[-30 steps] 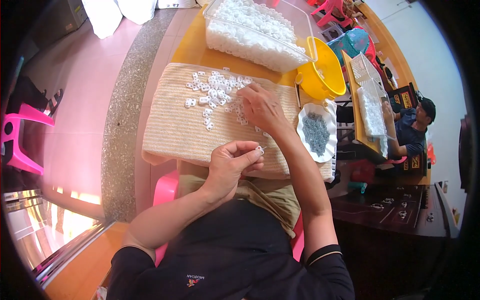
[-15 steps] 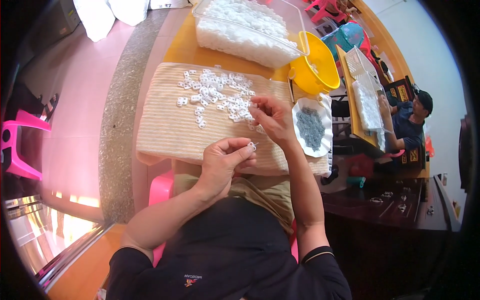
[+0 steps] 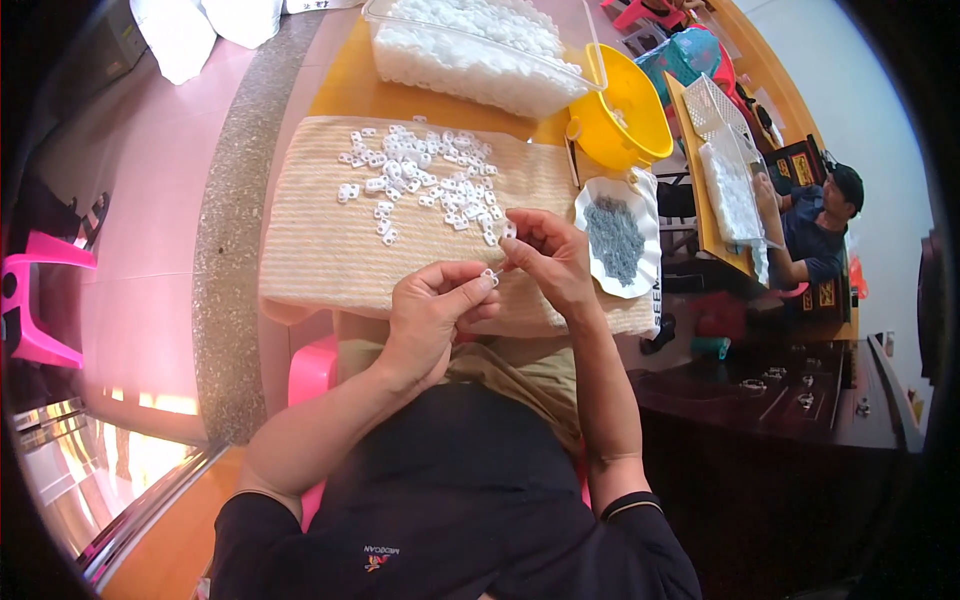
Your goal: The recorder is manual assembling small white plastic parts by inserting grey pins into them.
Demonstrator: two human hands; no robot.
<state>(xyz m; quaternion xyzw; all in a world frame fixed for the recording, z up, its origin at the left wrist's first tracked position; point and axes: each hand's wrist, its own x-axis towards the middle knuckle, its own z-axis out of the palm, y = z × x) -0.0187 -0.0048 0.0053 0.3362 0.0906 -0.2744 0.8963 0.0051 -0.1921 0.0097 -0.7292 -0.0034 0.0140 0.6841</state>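
Note:
My left hand pinches a small white plastic piece between thumb and forefinger, over the near edge of a beige woven mat. My right hand is close beside it on the right, fingers pinched on another small white piece; the two hands almost touch. A scatter of several small white plastic pieces lies on the mat beyond the hands.
A white dish of small grey parts sits right of the mat. Behind are a clear bin of white pieces and a yellow basin. Another person sits at a table at the right. A pink stool stands at the left.
My right hand has drawn back from the scattered pieces toward my left hand with a white piece. My left hand has stayed in place holding its piece.

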